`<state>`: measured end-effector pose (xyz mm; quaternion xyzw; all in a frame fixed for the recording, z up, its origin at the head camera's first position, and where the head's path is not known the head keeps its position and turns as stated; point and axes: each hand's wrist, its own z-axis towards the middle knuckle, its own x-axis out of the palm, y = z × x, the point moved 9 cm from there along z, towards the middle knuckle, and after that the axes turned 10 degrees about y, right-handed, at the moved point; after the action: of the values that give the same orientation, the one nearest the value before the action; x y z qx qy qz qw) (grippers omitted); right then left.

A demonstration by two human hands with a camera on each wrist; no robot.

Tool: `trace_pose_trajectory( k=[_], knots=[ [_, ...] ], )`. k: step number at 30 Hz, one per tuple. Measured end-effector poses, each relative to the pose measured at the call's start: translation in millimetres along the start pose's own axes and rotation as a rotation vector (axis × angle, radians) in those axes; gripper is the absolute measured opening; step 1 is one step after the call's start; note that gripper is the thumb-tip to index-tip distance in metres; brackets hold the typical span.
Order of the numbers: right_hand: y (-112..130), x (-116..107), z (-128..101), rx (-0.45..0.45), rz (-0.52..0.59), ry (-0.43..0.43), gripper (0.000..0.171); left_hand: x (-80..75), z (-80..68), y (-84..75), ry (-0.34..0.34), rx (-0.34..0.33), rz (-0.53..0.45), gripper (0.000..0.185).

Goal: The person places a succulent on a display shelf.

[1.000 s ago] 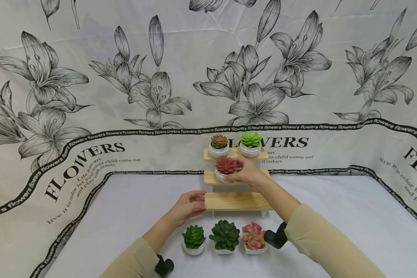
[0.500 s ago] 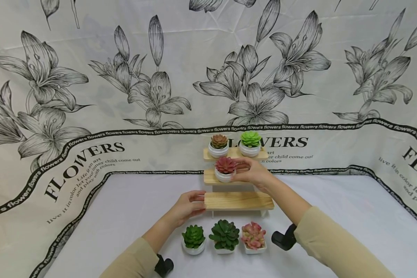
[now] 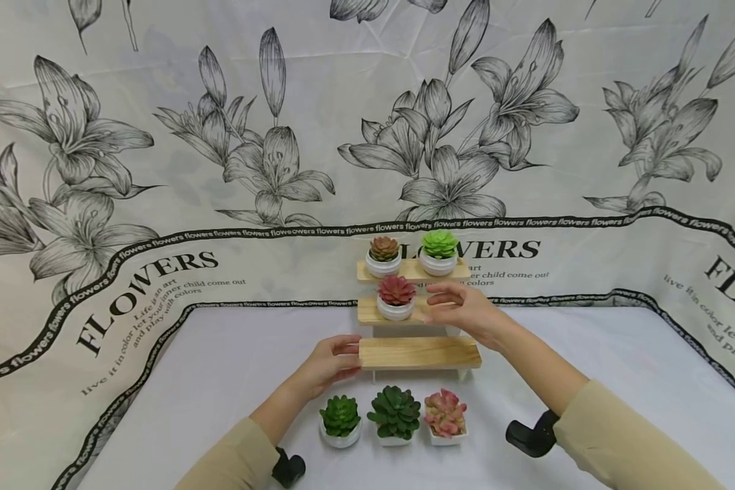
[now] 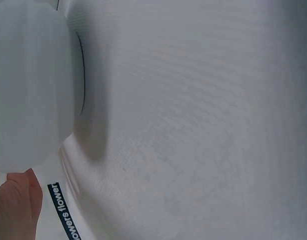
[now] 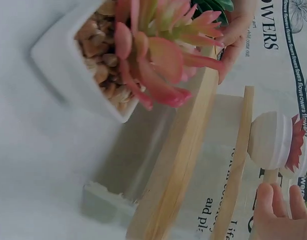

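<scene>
A three-tier wooden plant stand (image 3: 420, 353) stands at the middle of the table. My left hand (image 3: 329, 366) grips the left end of its lowest tier. On the middle tier sits a red succulent (image 3: 396, 290) in a round white pot (image 5: 269, 140), toward the left. My right hand (image 3: 465, 312) is just right of that pot, apart from it, with fingers loosely bent and nothing held. A brown succulent (image 3: 383, 249) and a bright green succulent (image 3: 439, 244) stand in white pots on the top tier.
In front of the stand, a row holds a green succulent (image 3: 340, 416), a dark green succulent (image 3: 395, 413) and a pink succulent (image 3: 445, 413) in white pots. A flower-printed cloth (image 3: 269, 265) hangs behind the white table (image 3: 233, 340).
My right hand has let go of the red succulent's pot and drawn back to the right. The pot stays on the middle tier. My left hand keeps its place.
</scene>
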<state>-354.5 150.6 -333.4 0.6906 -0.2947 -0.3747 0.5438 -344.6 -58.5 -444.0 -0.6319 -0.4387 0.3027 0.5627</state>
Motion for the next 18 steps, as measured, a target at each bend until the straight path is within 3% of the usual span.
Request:
trace_pose_trajectory(
  k=[8,18],
  knots=[
    [-9.9,-4.4,-29.8,-0.010,-0.001,0.048,0.069,0.2,0.2,-0.5,0.004,0.004,0.002,0.050],
    [-32.3,5.6,-61.7,-0.064,-0.010,0.160,0.066,0.8,0.8,1.1,0.007,0.002,-0.008,0.050]
  ],
)
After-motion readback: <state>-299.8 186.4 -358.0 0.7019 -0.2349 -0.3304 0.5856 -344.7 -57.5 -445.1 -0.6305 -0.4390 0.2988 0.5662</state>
